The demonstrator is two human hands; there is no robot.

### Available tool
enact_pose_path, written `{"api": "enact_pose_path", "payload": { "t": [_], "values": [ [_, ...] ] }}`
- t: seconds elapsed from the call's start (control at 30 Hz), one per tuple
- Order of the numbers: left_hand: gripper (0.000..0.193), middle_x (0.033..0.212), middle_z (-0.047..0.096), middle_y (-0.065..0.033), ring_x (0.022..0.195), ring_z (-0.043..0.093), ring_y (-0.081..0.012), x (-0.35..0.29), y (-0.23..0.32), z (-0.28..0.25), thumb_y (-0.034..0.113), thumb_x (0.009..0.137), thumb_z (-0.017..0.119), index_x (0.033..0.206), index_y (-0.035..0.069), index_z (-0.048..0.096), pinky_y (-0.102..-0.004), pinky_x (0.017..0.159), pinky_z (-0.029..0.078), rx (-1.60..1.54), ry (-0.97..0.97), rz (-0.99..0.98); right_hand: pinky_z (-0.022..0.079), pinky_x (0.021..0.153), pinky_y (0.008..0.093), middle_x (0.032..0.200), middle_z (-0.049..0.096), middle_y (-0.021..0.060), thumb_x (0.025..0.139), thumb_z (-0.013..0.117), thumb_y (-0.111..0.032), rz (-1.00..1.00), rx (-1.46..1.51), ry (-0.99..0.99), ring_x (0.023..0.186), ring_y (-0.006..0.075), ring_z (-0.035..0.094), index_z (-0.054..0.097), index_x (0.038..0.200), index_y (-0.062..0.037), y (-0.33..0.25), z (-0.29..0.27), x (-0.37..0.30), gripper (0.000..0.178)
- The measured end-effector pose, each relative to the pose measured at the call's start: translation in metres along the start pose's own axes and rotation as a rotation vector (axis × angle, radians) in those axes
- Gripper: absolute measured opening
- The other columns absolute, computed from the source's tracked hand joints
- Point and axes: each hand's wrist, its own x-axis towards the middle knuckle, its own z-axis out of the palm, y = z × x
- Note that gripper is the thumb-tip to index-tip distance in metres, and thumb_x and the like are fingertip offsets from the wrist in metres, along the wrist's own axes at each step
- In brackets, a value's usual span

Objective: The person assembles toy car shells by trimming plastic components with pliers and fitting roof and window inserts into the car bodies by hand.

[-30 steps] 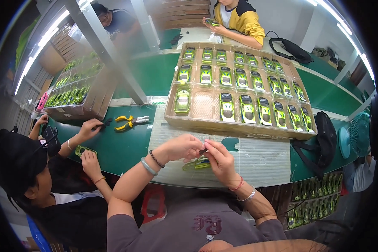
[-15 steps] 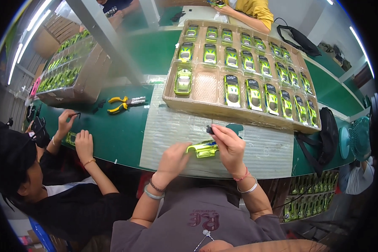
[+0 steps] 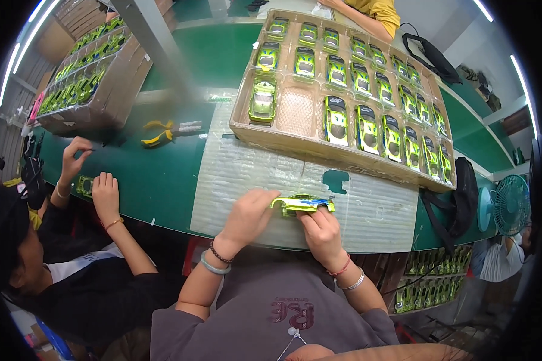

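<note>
A shiny lime-green toy car body [image 3: 304,203] with blue side markings is held side-on above the ribbed mat [image 3: 367,210]. My left hand [image 3: 250,212] is closed on its left end. Beneath its right half my right hand [image 3: 321,227] grips it, fingers pressed up against the underside. A small dark bit shows at the car's upper right end; whether it is a separate part I cannot tell. Beyond my hands stands a shallow carton [image 3: 337,150] with clear plastic trays, holding several similar green car bodies; one compartment in its front row has no car.
Yellow-handled pliers [image 3: 158,133] lie on the green table [image 3: 174,174], left of the mat. A co-worker's hands [image 3: 106,195] work at the left beside another carton [image 3: 102,111] of cars. A black bag [image 3: 461,204] and a teal fan [image 3: 510,204] are at the right.
My right hand has moved down from above the car, where it held a small black piece, to beneath it. The car is now raised and level; the black piece no longer shows clearly.
</note>
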Motion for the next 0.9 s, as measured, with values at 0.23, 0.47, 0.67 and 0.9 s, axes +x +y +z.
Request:
{"api": "enact_pose_path", "payload": {
  "t": [0.23,0.47,0.67,0.9],
  "values": [
    [0.029,0.086,0.063,-0.0151,0.080,0.060,-0.0328,0.0003,0.0030,-0.0026,-0.003,0.077,0.066,0.106,0.001,0.062,-0.0384,0.069,0.049,-0.001,-0.024,-0.029,0.047,0.062,0.0371,0.079,0.060,0.0109,0.076,0.068,0.003,0.019,0.082,0.023,0.070,0.0282,0.058,0.067,0.083,-0.0004,0.0035,0.0007,0.0030,0.008],
    [0.032,0.084,0.061,-0.0149,0.078,0.060,-0.0326,0.0011,0.0037,-0.0029,-0.003,0.076,0.066,0.108,0.001,0.062,-0.0390,0.068,0.048,-0.009,-0.002,-0.015,0.048,0.063,0.0378,0.085,0.062,0.0128,0.075,0.069,0.003,0.137,0.089,-0.032,0.074,0.0301,0.061,0.068,0.087,-0.0012,0.0011,-0.0006,0.0033,0.012],
    [0.035,0.086,0.060,-0.0145,0.081,0.059,-0.0320,0.0004,0.0014,-0.0034,-0.001,0.078,0.062,0.113,0.001,0.059,-0.0391,0.071,0.049,0.022,-0.042,0.029,0.049,0.063,0.0367,0.084,0.063,0.0099,0.073,0.066,0.005,0.063,0.073,-0.065,0.073,0.0277,0.059,0.070,0.094,-0.0035,0.0030,-0.0009,0.0046,0.023],
    [0.039,0.087,0.060,-0.0128,0.083,0.059,-0.0309,0.0004,0.0024,-0.0057,-0.002,0.075,0.065,0.114,0.001,0.058,-0.0394,0.073,0.049,0.014,-0.060,0.033,0.049,0.067,0.0361,0.083,0.063,0.0076,0.071,0.060,0.005,-0.006,0.002,-0.156,0.073,0.0273,0.056,0.071,0.100,-0.0055,0.0052,-0.0011,0.0057,0.033]
  ]
}}
